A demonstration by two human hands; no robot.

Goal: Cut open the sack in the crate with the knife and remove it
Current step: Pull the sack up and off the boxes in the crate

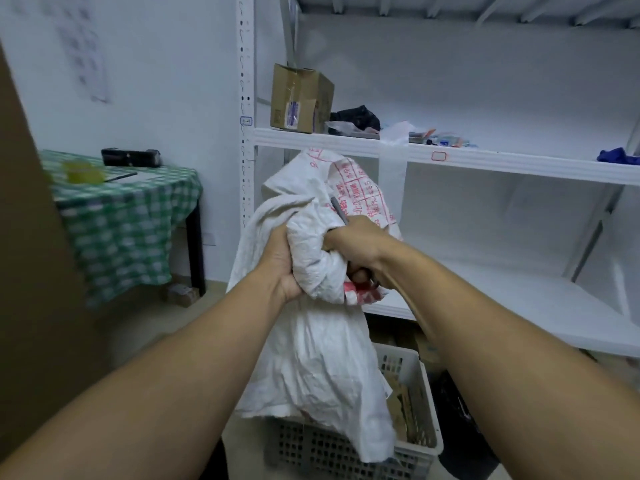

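A crumpled white woven sack (311, 348) with red print hangs in front of me, lifted above a white plastic crate (415, 441) on the floor; its lower end still droops over the crate. My left hand (280, 265) is clenched on a bunch of the sack's fabric. My right hand (360, 247) grips the sack too, and a thin grey knife (338, 211) sticks up out of that fist against the cloth. Brown cardboard pieces (398, 403) stand inside the crate beside the sack.
White metal shelving (485, 161) fills the wall ahead, with a cardboard box (300, 98), a black bag and small items on its upper shelf. A table with a green checked cloth (121, 209) stands at left. A brown board (31, 271) rises at far left.
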